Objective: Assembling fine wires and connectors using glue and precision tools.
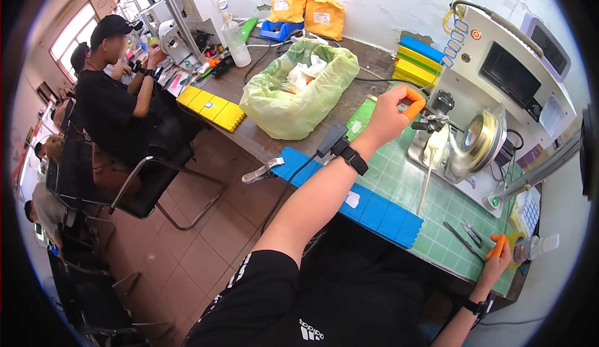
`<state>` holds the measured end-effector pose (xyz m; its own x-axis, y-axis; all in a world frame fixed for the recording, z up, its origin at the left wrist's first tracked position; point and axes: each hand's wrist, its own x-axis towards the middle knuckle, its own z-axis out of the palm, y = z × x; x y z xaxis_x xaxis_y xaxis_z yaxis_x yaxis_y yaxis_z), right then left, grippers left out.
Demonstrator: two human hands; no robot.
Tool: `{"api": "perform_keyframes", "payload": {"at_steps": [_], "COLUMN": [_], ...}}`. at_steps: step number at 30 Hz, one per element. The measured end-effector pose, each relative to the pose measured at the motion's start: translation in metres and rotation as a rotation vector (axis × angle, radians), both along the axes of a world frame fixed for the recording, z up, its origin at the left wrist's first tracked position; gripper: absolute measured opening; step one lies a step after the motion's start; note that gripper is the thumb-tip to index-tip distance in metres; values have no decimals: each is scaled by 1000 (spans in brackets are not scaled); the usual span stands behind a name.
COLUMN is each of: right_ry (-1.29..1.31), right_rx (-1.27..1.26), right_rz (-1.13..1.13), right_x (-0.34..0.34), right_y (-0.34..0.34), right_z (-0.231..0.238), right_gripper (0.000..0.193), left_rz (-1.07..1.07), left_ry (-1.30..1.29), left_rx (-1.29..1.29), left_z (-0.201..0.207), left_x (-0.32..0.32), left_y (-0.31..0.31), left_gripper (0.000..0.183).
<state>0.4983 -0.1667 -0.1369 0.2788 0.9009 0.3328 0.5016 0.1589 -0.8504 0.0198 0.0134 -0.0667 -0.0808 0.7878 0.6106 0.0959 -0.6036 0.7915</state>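
Observation:
My left hand [388, 117], with orange finger covers, is raised over the green gridded mat [399, 166]. Its thumb and forefinger curl together in a pinch; what is between them, if anything, is too small to see. Just right of it stands a machine with a round wheel [479, 136] and a white-wrapped piece with a thin stick [427, 188]. My right hand [497, 258], also in orange covers, is closed near the mat's right end, beside a clear jar [529, 248]. Its grip is hidden. Close to it lie dark tweezers [463, 241] and a small pair of pliers [472, 233].
A bin with a pale green liner [293, 107] stands left of my left hand. Blue strips [374, 213] line the table's front edge, with a metal clamp [262, 170] at their end. Yellow strips [211, 107] lie farther left. A seated co-worker [115, 91] works there.

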Motion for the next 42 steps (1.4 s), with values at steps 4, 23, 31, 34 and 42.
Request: {"api": "perform_keyframes", "payload": {"at_steps": [4, 23, 31, 34, 42], "right_ry": [-12, -426, -660, -620, -554], "right_rx": [1, -102, -242, -270, -419], "right_rz": [-18, 150, 393, 390, 421], "right_x": [-1, -57, -86, -87, -95], "right_y": [2, -14, 6, 10, 23], "right_z": [-1, 75, 92, 93, 111], "right_gripper": [33, 16, 31, 33, 32], "left_rz": [8, 86, 181, 224, 244], "left_ry": [5, 53, 139, 198, 434], "left_rx": [4, 39, 98, 177, 282], "left_z": [1, -3, 6, 7, 19], "left_x": [2, 2, -1, 3, 5], "left_y": [0, -3, -19, -18, -21], "left_gripper": [10, 10, 11, 14, 29]}}
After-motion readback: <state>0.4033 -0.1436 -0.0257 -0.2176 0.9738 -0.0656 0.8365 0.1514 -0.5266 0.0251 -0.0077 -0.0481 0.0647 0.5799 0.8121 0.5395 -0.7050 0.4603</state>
